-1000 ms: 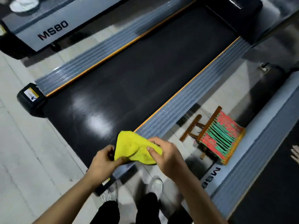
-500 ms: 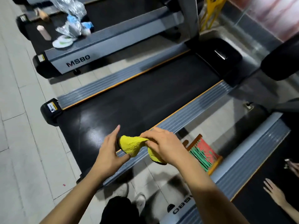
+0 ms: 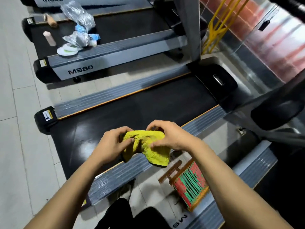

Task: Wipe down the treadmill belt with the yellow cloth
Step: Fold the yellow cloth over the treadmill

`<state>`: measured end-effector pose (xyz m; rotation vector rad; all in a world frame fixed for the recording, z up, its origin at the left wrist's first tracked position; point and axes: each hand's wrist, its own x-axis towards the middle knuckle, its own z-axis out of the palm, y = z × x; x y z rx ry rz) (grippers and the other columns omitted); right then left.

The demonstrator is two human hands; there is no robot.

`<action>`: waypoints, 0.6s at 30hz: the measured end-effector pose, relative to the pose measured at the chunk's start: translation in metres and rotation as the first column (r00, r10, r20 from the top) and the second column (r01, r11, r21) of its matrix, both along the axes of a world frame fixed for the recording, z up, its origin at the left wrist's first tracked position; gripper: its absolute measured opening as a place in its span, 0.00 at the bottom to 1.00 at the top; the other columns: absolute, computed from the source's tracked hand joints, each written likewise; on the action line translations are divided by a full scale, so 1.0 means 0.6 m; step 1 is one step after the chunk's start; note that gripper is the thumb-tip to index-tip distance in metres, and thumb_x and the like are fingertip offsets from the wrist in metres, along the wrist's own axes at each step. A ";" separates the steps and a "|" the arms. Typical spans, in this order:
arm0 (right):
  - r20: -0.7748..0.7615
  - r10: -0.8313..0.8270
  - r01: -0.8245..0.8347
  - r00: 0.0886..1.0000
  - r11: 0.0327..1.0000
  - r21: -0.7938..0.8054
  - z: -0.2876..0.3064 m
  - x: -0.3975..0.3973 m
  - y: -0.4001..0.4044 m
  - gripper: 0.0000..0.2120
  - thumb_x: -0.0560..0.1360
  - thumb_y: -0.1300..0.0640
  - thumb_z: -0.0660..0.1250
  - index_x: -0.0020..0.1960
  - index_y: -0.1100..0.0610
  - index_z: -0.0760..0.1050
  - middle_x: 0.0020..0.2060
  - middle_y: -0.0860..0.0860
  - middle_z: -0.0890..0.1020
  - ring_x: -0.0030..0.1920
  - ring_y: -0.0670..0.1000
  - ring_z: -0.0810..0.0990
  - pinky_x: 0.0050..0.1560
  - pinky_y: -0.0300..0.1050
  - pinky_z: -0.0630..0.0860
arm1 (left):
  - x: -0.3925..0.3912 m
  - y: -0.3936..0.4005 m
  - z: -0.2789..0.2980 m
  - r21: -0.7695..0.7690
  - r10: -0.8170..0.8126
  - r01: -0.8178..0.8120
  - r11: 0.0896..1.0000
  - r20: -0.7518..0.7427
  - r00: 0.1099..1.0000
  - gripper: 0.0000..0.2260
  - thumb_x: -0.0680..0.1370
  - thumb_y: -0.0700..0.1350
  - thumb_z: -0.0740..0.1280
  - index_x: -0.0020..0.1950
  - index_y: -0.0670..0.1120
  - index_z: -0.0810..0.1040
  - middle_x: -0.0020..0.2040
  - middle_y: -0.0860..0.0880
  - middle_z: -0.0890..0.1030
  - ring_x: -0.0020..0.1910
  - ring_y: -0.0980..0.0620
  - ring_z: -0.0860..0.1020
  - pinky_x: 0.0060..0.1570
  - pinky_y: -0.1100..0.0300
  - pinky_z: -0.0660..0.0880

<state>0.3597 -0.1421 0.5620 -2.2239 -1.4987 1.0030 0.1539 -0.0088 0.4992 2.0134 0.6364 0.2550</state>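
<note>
Since the earlier frame, both hands have regathered the fluffy yellow microfibre cloth [image 3: 145, 146], which now hangs bunched between them above the near grey ribbed side rail [image 3: 115, 177] of the treadmill. I see my left hand [image 3: 110, 144] with fingers curled into the cloth's left fold; my right hand [image 3: 171, 138] pinches the upper right edge. The black rubber treadmill belt [image 3: 148, 109] lies just beyond, untouched. I judge the cloth soft, light and limp: fold it into a pad and grip it flat under one palm.
</note>
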 end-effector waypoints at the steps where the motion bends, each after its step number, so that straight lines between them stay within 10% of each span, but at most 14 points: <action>1: 0.019 0.024 -0.023 1.000 0.999 -0.048 -0.006 0.008 0.005 0.21 0.66 0.50 0.79 0.55 0.43 0.75 0.48 0.41 0.80 0.50 0.42 0.77 0.49 0.39 0.73 | 0.002 0.006 0.003 -0.011 0.002 -0.001 1.000 0.004 1.000 0.06 0.77 0.46 0.73 0.50 0.57 0.81 0.43 0.59 0.84 0.43 0.58 0.80 0.45 0.64 0.74; 11: 0.194 0.001 0.011 0.981 0.998 -0.059 -0.009 0.038 0.089 0.11 0.73 0.56 0.72 0.53 0.44 0.78 0.51 0.46 0.72 0.54 0.51 0.75 0.58 0.48 0.71 | -0.006 0.048 0.004 0.003 0.122 -0.122 0.993 -0.044 0.992 0.05 0.77 0.49 0.72 0.49 0.59 0.79 0.43 0.61 0.83 0.44 0.59 0.81 0.47 0.53 0.78; 18: 0.145 -0.095 0.089 0.985 0.995 0.045 -0.014 0.049 0.146 0.12 0.71 0.60 0.70 0.48 0.44 0.75 0.43 0.44 0.81 0.42 0.45 0.80 0.45 0.47 0.79 | 0.000 0.064 -0.015 -0.017 0.329 -0.329 0.944 -0.005 0.944 0.06 0.75 0.50 0.74 0.48 0.59 0.79 0.41 0.60 0.83 0.42 0.59 0.80 0.45 0.54 0.77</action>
